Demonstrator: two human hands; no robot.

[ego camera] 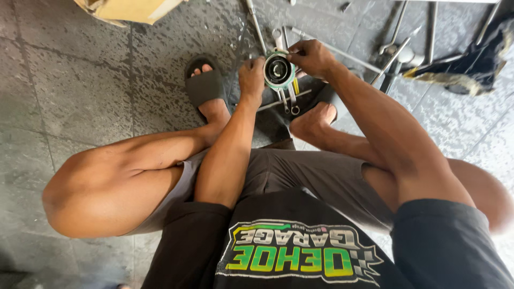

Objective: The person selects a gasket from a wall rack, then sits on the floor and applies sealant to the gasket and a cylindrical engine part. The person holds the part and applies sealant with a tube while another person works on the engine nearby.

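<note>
I squat on a grey stone floor and hold a round metal part [279, 70] with a dark hollow centre and a greenish rim in front of me. My left hand [251, 77] grips its left side. My right hand [309, 56] pinches its upper right edge with the fingertips. The part is held above my feet, over several wrenches [289, 99] lying on the floor.
Long metal rods and tools [397, 51] lie scattered at the upper right, beside a dark rag [471, 61]. A cardboard box corner [128, 9] sits at the top left. My left foot wears a black sandal [204, 84].
</note>
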